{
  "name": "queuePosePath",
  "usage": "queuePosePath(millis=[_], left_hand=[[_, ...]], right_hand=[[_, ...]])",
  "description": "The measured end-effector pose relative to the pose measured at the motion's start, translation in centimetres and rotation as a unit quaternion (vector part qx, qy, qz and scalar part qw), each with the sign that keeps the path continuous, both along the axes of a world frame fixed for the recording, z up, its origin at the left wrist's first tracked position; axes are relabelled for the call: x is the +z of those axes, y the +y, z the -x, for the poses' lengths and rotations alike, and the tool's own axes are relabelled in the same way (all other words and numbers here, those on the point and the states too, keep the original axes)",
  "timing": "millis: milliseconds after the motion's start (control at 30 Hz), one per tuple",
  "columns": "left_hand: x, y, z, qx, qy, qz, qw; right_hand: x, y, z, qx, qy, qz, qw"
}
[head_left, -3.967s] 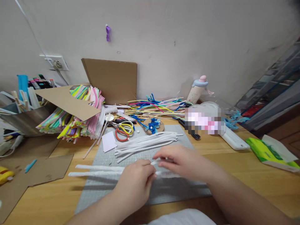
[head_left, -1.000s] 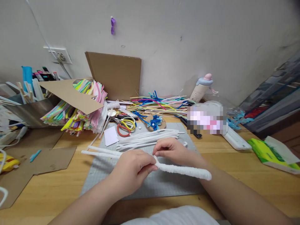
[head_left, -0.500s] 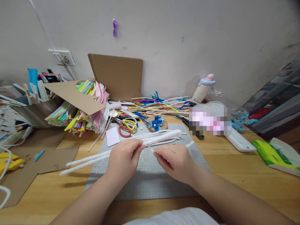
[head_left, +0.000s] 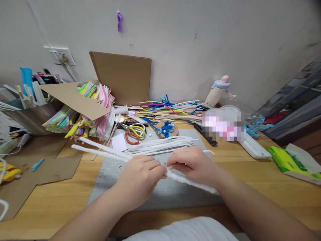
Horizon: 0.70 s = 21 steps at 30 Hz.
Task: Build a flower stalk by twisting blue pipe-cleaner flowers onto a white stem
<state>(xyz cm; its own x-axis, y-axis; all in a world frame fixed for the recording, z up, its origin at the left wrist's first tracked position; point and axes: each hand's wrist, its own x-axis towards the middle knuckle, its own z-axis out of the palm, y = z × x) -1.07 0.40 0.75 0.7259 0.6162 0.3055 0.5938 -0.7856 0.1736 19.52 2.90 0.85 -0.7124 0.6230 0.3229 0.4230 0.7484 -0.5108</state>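
Note:
My left hand [head_left: 142, 175] is closed around a bundle of white pipe cleaners [head_left: 100, 152]; two long ends stick out to its left. From its fingertips a thicker, wrapped-looking white length [head_left: 193, 183] slants down to the right, passing below my other hand. Close beside it, my right hand [head_left: 192, 164] pinches a white strand at the bundle, with its fingertips partly hiding the spot. More white pipe cleaners [head_left: 160, 144] lie on the grey cutting mat [head_left: 150, 204] just beyond the hands.
Scissors [head_left: 132, 135], a white paper square [head_left: 119, 143] and a blue pipe-cleaner flower [head_left: 166, 130] lie behind the mat. Coloured pipe cleaners [head_left: 173, 112] line the wall. A bottle [head_left: 217, 92] stands back right, a tissue pack [head_left: 288, 162] at right, cut cardboard [head_left: 57, 169] at left.
The bundle has turned: its left ends rose, and the thick wrapped part swung from beyond my hands to below my right hand. My right hand shifted slightly up and right.

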Motion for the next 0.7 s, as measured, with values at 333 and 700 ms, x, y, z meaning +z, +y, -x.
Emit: queuePosePath(millis=[333,700], left_hand=[[0.4,-0.5,0.1,0.057,-0.133,0.050,0.988],[-0.1,0.2,0.3,0.203,-0.175,0.186,0.945]], right_hand=[[-1.9,0.4,1.5,-0.018,0.163,0.229,0.960],[-2.9,-1.3,2.2,-0.103,0.036,-0.032,0.994]])
